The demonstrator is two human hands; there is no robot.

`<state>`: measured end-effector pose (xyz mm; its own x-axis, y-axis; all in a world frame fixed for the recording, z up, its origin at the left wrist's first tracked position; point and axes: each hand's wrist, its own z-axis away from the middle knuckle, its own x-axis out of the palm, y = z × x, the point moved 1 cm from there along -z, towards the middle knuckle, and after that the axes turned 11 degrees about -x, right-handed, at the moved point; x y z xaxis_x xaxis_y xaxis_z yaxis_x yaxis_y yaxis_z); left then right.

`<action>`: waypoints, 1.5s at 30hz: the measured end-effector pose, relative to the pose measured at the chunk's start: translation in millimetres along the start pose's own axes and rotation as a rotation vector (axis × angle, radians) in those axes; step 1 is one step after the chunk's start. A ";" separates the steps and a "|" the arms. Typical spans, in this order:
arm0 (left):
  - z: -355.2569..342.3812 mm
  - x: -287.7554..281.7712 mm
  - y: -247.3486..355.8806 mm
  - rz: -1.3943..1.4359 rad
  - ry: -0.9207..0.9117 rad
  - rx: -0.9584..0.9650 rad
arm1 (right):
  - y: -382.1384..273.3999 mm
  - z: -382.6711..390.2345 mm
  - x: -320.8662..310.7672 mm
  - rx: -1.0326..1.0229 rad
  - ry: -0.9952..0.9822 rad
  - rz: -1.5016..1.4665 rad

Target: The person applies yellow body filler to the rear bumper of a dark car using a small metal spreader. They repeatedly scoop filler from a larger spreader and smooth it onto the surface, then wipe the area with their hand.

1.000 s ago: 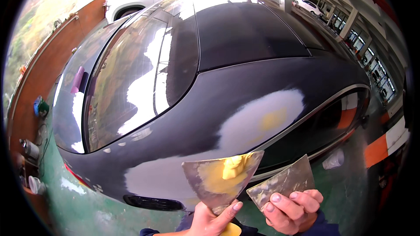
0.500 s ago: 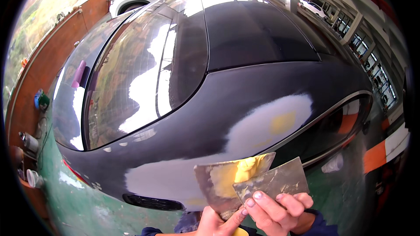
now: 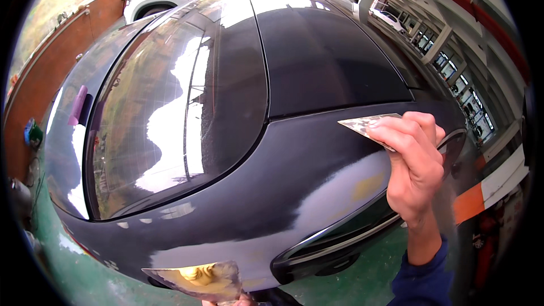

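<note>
Purple strip (image 3: 77, 105) lies at far left, on the body beside the rear glass (image 3: 170, 113) of the dark car (image 3: 317, 51). Bottom centre: left hand (image 3: 229, 302) (barely in frame, only fingertips show) grips a flat spreader (image 3: 198, 279) loaded with yellow filler (image 3: 198, 273), held level, presumably so the filler stays put. Grey sanded patch (image 3: 334, 190) with yellow spot mid-panel. Right hand (image 3: 413, 164), wrist upright, pinches a smaller spreader (image 3: 368, 124) edge-on above that panel.

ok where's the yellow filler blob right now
On the spreader blade at the bottom edge of the head view, held by the left hand, below the car's sanded grey patch.
</note>
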<state>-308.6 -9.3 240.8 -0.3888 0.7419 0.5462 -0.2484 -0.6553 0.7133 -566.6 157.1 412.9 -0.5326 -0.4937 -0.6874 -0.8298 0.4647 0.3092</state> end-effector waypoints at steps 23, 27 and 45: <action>-3.3 -45.5 0.2 -0.010 -0.043 -0.147 | -0.5 -13.0 29.6 -0.049 -0.073 0.040; -5.4 -42.9 3.4 -0.010 -0.076 -0.112 | -0.4 -11.6 30.3 -0.055 -0.094 0.060; -3.2 -37.8 1.1 0.031 -0.070 -0.104 | 7.0 -12.8 26.4 -0.089 -0.105 0.059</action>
<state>-297.0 -38.5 219.6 -0.3356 0.7265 0.5997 -0.3295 -0.6869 0.6478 -588.6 137.8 405.3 -0.5646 -0.3858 -0.7296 -0.8114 0.4212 0.4052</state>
